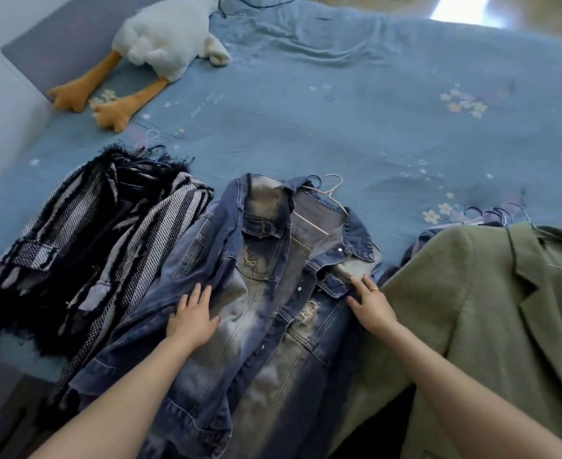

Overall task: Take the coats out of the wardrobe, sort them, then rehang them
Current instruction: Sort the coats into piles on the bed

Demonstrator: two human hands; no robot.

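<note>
3 coats laid side by side on a bed, both hands flat on the middle one.

The bed (355, 111), under a blue flowered sheet, stretches beyond both hands; the green coat (491, 326) lies just right of the right hand; the denim jacket (263, 309) lies under both hands, a pale hanger (319, 207) at its collar beyond them; the black-and-white striped coat (84, 246) lies left of the left hand; a plush duck (160, 44) rests far beyond it; the left hand (192, 318) presses the denim, fingers spread; the right hand (370, 304), ringed, lies with fingers straight.
</note>
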